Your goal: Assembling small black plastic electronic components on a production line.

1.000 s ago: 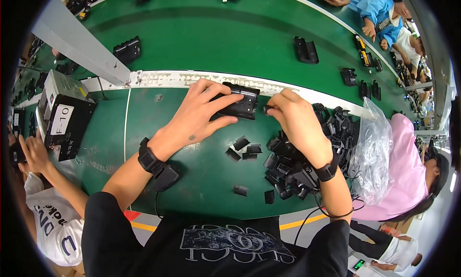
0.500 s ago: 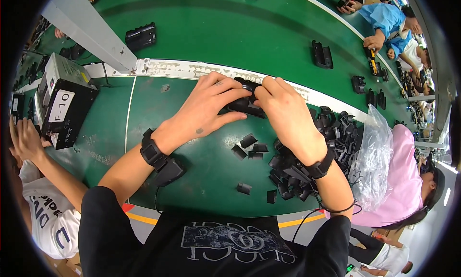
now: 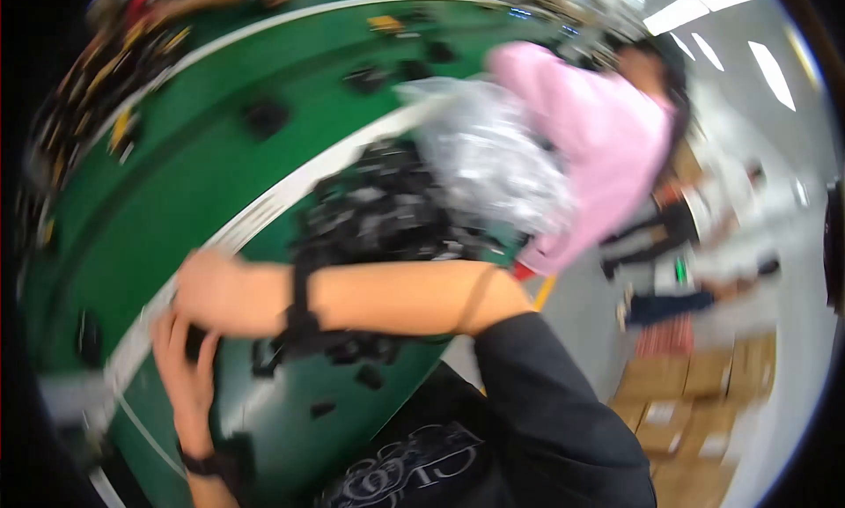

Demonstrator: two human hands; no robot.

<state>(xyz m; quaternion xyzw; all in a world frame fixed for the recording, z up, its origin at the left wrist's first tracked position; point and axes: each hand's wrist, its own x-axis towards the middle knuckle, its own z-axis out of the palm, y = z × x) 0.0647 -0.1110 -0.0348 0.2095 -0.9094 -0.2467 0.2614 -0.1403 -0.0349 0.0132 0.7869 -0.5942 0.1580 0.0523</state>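
Both hands meet at the left of the view, smeared by motion. My left hand (image 3: 183,371) is curled, thumb and fingers around a black plastic housing (image 3: 194,342), of which only a dark bit shows. My right hand (image 3: 220,292) lies closed against the far side of the same place; its fingertips are hidden. Beside my right forearm, on the green table (image 3: 255,402), is a heap of small black plastic pieces (image 3: 378,204). A few loose black pieces (image 3: 370,377) lie on the near side of that forearm.
A clear plastic bag (image 3: 493,156) lies beyond the heap, against a person in pink (image 3: 598,129). Past a white strip (image 3: 264,210), black parts (image 3: 266,116) sit on another green surface. Cardboard boxes (image 3: 704,411) are stacked at the lower right.
The view has swung to the right and blurred. My hands now appear at the left, still together at the housing. The pink-clad person and bag appear nearer the middle; boxes have come into view.
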